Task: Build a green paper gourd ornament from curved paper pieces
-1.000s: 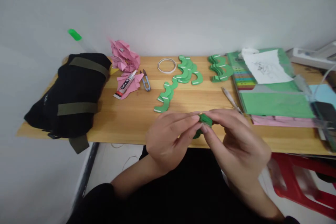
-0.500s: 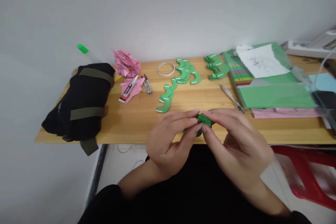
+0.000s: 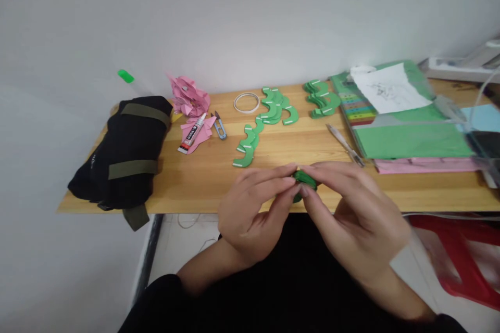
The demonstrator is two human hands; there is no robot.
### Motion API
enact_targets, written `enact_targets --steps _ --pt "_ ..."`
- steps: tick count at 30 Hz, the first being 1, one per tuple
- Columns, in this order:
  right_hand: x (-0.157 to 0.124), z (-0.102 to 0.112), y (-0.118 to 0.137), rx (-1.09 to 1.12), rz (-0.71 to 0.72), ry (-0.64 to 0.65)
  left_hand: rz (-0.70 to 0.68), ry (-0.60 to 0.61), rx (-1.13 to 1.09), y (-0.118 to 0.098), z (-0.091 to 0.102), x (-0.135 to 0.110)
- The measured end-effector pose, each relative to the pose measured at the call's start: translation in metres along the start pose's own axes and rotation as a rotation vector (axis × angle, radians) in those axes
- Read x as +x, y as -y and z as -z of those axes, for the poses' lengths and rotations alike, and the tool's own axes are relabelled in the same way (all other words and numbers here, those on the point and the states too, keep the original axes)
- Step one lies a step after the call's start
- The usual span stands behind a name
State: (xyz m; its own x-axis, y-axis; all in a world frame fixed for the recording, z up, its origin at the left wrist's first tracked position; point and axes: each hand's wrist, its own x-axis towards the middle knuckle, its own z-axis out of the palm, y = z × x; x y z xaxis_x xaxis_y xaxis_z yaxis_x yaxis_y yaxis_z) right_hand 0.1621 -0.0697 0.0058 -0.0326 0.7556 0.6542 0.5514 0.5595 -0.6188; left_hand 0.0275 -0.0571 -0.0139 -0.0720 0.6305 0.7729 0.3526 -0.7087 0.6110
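Note:
My left hand (image 3: 253, 213) and my right hand (image 3: 355, 213) meet above the table's front edge. Both pinch a small green paper piece (image 3: 305, 179) between thumbs and fingertips; the fingers cover much of it, so its full shape is hidden. Beyond my hands lie overlapping green curved paper pieces (image 3: 275, 106) with white strips on their ends. A shorter row of the same green arcs (image 3: 246, 148) runs toward me on the left, and a further stack of green arcs (image 3: 322, 99) sits to the right.
On the wooden table (image 3: 187, 187) are a black bag (image 3: 128, 151), crumpled pink paper (image 3: 189, 96), a glue tube (image 3: 192, 134), blue thread snips (image 3: 220, 126), a tape roll (image 3: 247, 102), a pen (image 3: 345, 144) and a green paper pack (image 3: 410, 140). A red stool (image 3: 457, 260) stands below right.
The view has shifted slightly, so the bag appears a little farther right. Both hands keep their pinch on the green piece, with hardly any finger movement.

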Motion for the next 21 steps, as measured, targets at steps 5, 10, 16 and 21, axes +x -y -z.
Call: enact_targets --steps 5,10,16,21 --pt "0.000 0.000 0.001 -0.042 0.021 -0.008 0.004 -0.006 -0.012 -0.002 0.000 0.002" --pt "0.003 0.002 0.001 -0.095 0.085 0.007 0.084 0.000 -0.035 -0.005 0.001 0.002" --pt "0.005 0.006 -0.001 -0.120 0.150 0.041 0.089 0.027 -0.026 -0.006 0.003 0.003" --pt "0.004 0.007 -0.005 -0.060 0.093 0.082 0.032 0.147 0.031 0.000 0.012 0.013"
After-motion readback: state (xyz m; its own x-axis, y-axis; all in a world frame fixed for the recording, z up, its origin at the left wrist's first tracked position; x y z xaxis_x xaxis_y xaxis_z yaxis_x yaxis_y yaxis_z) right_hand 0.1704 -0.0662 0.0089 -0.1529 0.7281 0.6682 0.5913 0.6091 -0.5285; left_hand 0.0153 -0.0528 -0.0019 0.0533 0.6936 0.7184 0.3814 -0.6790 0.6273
